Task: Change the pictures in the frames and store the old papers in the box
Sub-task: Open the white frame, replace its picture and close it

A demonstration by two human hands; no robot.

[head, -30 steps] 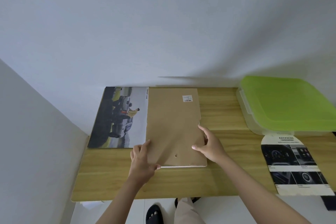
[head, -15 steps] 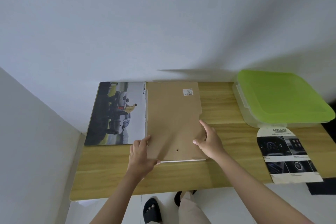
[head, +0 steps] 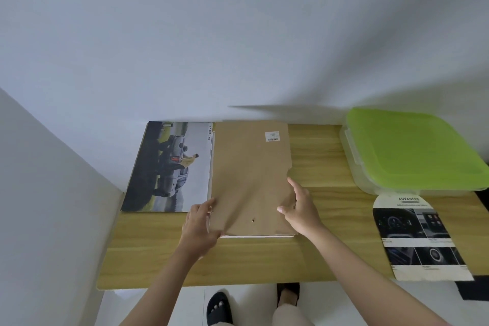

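Note:
A picture frame lies face down on the wooden table (head: 264,262), showing its brown backing board (head: 248,177) with a small white barcode label. My left hand (head: 201,227) grips the frame's near left corner. My right hand (head: 299,209) holds the right edge of the backing board, thumb on top. A car picture (head: 172,167) lies flat to the left, partly under the frame. A second printed sheet (head: 418,238) with dark dashboard photos lies at the right. The clear box with a green lid (head: 412,151) stands at the back right, closed.
A white wall runs along the table's back and left side. A dark object (head: 473,290) shows at the lower right corner. My feet in dark slippers stand on the white floor below the table's front edge.
Both hands keep their hold on the frame with hardly any shift. The view has tilted slightly, so the table sits a little higher and further left in the frame.

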